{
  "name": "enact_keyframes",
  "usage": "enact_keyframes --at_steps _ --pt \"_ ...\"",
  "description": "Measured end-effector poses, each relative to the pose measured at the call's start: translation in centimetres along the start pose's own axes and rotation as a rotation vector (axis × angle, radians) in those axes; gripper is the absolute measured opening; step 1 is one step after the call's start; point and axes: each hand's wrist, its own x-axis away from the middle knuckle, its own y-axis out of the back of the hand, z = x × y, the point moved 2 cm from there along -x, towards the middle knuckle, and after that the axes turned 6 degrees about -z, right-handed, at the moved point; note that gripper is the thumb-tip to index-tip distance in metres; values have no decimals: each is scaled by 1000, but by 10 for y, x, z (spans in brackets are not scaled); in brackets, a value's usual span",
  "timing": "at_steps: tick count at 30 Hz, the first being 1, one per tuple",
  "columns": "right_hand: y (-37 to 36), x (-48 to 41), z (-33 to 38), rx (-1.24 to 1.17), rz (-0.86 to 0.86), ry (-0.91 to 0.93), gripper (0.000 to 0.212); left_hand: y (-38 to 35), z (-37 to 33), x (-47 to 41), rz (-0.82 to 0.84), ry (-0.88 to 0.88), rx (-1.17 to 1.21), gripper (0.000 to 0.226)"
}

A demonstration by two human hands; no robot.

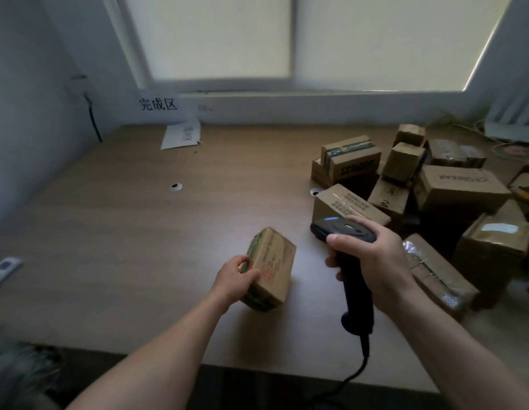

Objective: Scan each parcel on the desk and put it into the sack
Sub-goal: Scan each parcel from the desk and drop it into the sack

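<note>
My left hand (235, 281) grips a small cardboard parcel (272, 267) with green tape on its edges, held tilted just above the desk (139, 247). My right hand (372, 261) holds a black corded barcode scanner (346, 232) by its handle, its head pointing left toward the parcel with a blue light lit on top. A pile of several cardboard parcels (452, 187) lies on the right side of the desk. A dark green sack (17, 362) shows blurred at the bottom left, below the desk edge.
A paper sign with printed characters (159, 106) hangs on the wall under the window, another sheet (183, 136) leans below it. A remote control (3, 269) lies at the desk's left edge. Two cable holes (176, 187) are in the desktop. Cables lie at the far right.
</note>
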Motion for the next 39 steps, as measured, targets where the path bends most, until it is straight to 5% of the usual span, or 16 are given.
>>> enact_keyframes --at_steps 4,9,12,15,21,24,29,32,39 --pt "-13 -1 -10 4 -18 -40 54 -2 31 -10 -56 -41 -477 41" --pt "-32 -2 -12 10 -49 -71 51 -12 18 -10 -7 -143 -694 80" --pt "-40 -1 -12 17 -72 -72 53 -18 13 -12 63 -131 -853 79" --pt "-44 -2 -9 23 -89 -67 53 -9 10 -25 93 -97 -804 69" --pt "-52 0 -4 -2 -115 -42 41 32 11 -52 100 81 -308 47" --pt "-57 -1 -4 1 -129 -41 45 44 12 -61 -52 -7 -481 46" --pt "-66 0 -8 10 -134 -62 53 31 10 -54 14 -85 -697 81" --pt "-70 1 -11 25 -136 -71 59 23 8 -54 19 -89 -801 82" --pt "-74 8 -9 2 -153 -69 57 40 7 -65 104 36 -420 80"
